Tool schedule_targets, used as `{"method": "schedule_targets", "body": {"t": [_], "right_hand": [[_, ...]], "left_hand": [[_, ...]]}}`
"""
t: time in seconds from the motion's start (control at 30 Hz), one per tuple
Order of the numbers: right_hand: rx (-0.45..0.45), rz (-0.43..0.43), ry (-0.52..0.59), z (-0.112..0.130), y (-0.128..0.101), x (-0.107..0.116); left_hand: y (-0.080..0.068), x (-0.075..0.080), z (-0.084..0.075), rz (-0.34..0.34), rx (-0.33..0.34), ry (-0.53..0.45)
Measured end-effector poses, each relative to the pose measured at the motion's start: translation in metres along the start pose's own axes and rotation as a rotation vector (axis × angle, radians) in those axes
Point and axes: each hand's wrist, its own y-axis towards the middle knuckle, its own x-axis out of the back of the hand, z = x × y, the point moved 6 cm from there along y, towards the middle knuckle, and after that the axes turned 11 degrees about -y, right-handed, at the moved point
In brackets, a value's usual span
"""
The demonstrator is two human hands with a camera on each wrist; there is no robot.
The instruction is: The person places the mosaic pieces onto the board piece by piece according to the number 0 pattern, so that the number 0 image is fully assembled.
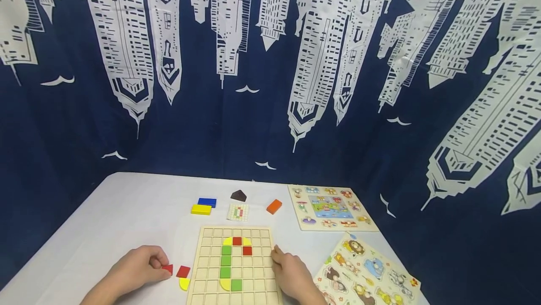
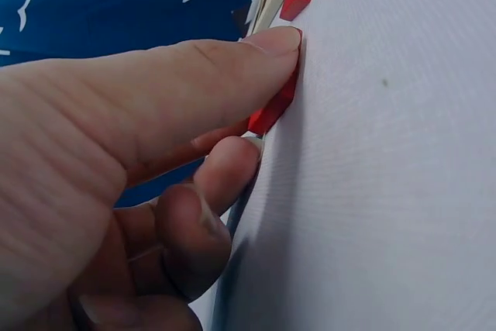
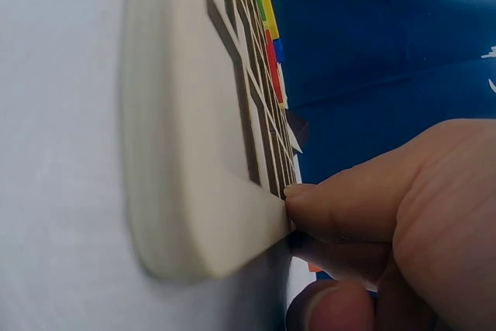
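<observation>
My left hand point(image 1: 137, 270) pinches a small red block point(image 2: 273, 112) between thumb and fingers, low over the white table, left of the wooden grid board point(image 1: 207, 265). The fingers partly cover this block. Just right of it lie a red square tile point(image 1: 183, 271) and a yellow rounded tile point(image 1: 184, 284). On the grid, green tiles point(image 1: 226, 261), red tiles point(image 1: 247, 251) and yellow rounded tiles point(image 1: 225, 284) form a curved figure. My right hand point(image 1: 291, 272) grips the board's right edge, its thumb point(image 3: 325, 203) at the rim in the right wrist view.
Behind the board lie a small pattern card point(image 1: 238, 212), a dark five-sided block point(image 1: 239, 195), blue point(image 1: 207, 202) and yellow point(image 1: 201, 209) blocks and an orange block point(image 1: 274, 207). Two picture puzzle boards point(image 1: 297, 211) point(image 1: 367, 272) occupy the right side. A dark blue curtain point(image 1: 211, 141) hangs behind.
</observation>
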Motion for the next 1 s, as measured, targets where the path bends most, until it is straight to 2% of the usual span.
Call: {"method": "schedule_targets", "body": {"t": [0.33,0.6,0.87,1.0], "right_hand": [[0.003,0.002,-0.003,0.000,0.001,0.001],[0.004,0.002,0.002,0.002,0.002,0.000],[-0.005,0.012,-0.007,0.001,0.003,-0.001],[0.001,0.017,-0.015,0.001,0.002,-0.001]], "left_hand": [[0.002,0.001,-0.009,-0.008,-0.059,0.066],[0.001,0.004,-0.008,-0.016,-0.069,0.072],[0.000,0.007,-0.011,-0.065,-0.110,0.021],[0.000,-0.001,-0.019,-0.076,-0.117,-0.083]]}}
